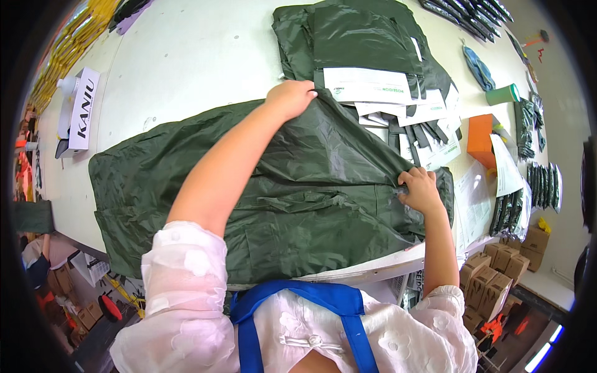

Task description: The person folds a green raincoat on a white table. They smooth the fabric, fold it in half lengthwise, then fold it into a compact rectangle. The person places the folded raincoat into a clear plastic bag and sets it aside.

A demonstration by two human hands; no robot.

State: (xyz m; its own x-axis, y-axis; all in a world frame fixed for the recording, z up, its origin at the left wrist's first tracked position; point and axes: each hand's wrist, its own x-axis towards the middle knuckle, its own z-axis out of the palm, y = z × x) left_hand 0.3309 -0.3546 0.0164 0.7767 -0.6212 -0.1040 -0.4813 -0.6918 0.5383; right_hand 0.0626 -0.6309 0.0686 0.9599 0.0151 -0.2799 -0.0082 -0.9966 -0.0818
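Note:
A large dark green waterproof-looking garment (273, 217) lies spread and wrinkled across the white table in front of me. My left hand (291, 99) reaches to its far edge, fingers closed on the fabric there. On the right, my right hand (420, 188) pinches the same garment near its right end. Between the two hands the cloth is pulled into a taut diagonal fold. Just beyond my left hand sits a stack of folded dark green garments (367, 43), with white printed sheets (367, 86) against its near side.
The white table (186, 56) carries a white box (81, 112) at the left. Toward the right are an orange box (480, 140), a green roll (502, 94), a blue cloth (477, 67) and several dark packages (544, 186). Cardboard boxes (494, 283) stand below the right edge.

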